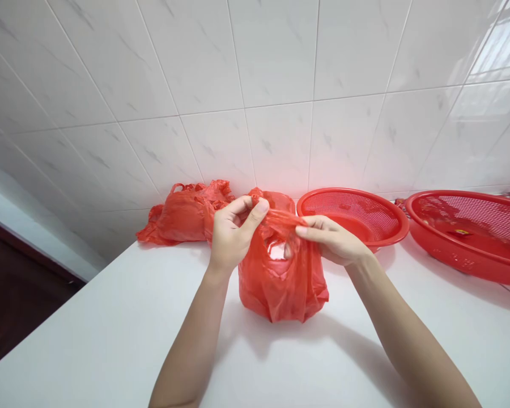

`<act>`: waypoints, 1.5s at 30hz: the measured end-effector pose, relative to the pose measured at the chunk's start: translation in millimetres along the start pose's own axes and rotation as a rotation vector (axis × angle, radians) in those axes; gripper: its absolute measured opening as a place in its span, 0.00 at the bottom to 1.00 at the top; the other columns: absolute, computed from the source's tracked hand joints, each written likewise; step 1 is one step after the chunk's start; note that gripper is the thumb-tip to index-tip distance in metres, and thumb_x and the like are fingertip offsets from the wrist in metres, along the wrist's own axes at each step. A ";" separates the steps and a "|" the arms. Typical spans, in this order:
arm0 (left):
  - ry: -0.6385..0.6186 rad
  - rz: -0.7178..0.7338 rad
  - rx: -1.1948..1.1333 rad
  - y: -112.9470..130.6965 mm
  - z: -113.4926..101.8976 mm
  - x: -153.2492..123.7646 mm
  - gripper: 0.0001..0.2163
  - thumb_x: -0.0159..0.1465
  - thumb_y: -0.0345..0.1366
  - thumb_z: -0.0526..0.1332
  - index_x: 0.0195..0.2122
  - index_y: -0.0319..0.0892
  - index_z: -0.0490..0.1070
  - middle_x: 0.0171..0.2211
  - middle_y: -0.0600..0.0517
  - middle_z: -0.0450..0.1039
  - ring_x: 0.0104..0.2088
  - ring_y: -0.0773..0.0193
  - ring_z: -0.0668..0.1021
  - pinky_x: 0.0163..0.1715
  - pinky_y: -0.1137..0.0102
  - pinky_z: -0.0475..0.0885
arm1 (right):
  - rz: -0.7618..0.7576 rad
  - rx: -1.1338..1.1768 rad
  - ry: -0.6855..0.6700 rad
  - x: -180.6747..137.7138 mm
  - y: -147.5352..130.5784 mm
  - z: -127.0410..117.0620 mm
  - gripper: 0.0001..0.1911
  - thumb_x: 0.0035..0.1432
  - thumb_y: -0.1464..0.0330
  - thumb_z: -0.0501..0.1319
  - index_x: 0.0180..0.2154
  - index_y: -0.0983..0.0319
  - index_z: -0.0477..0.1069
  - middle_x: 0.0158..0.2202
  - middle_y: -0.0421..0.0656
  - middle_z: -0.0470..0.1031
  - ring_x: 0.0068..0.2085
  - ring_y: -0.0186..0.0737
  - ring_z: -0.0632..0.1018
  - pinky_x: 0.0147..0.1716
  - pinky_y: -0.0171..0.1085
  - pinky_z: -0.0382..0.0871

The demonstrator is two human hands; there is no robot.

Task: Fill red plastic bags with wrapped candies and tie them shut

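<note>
A thin red plastic bag [280, 294] stands on the white table in front of me, with something bulky inside. Through a gap below its handles a pale patch shows, but I cannot make out the contents. My left hand [236, 229] pinches the gathered top of the bag at its left side, thumb against fingers. On the other side, my right hand [334, 238] grips the stretched edge of the same bag between thumb and fingers. The film is pulled taut between the two hands.
Another filled red plastic bag [181, 218] lies behind to the left, by the tiled wall [276, 62]. To the right sit a red mesh basket [352, 195] and a larger red basket [446, 252] with small items inside. The white table [110, 328] ends at a left edge.
</note>
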State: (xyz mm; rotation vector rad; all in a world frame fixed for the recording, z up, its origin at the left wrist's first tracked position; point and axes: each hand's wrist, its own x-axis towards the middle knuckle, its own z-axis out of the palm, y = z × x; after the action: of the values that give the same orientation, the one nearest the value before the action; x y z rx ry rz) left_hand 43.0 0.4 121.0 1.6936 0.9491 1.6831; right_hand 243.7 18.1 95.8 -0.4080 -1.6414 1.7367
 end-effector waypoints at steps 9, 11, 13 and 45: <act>-0.444 -0.030 -0.223 12.8 -14.2 -2.3 0.09 0.65 0.38 0.58 0.31 0.40 0.72 0.29 0.47 0.77 0.32 0.57 0.78 0.34 0.64 0.73 | -0.063 -0.095 0.466 14.8 14.6 23.8 0.13 0.60 0.61 0.63 0.29 0.58 0.62 0.17 0.30 0.59 0.19 0.28 0.57 0.19 0.31 0.51; -0.475 0.031 -0.111 11.4 -12.5 -4.5 0.09 0.67 0.37 0.56 0.32 0.40 0.72 0.34 0.46 0.78 0.35 0.58 0.78 0.38 0.64 0.73 | 0.018 -0.187 0.329 11.4 14.6 27.4 0.06 0.60 0.65 0.60 0.33 0.58 0.64 0.18 0.30 0.60 0.20 0.29 0.59 0.20 0.32 0.50; -0.446 0.094 -0.005 7.9 -10.0 -5.2 0.09 0.69 0.36 0.55 0.33 0.41 0.71 0.37 0.47 0.78 0.39 0.59 0.78 0.42 0.65 0.72 | 0.093 -0.225 0.206 7.0 11.4 29.8 0.01 0.60 0.68 0.57 0.36 0.58 0.65 0.18 0.31 0.64 0.20 0.31 0.61 0.21 0.33 0.53; -0.591 0.040 0.361 -4.5 6.9 -10.3 0.04 0.62 0.30 0.65 0.35 0.45 0.79 0.34 0.54 0.82 0.36 0.64 0.80 0.39 0.69 0.74 | -0.004 -0.109 0.297 6.6 7.7 -0.3 0.14 0.61 0.58 0.66 0.30 0.63 0.75 0.26 0.39 0.75 0.22 0.31 0.72 0.26 0.34 0.68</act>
State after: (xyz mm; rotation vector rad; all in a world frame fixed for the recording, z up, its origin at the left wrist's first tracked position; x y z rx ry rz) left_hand 49.9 -4.6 110.9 2.2766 0.9572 0.9580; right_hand 237.1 23.2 90.0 -0.6796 -1.5220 1.5047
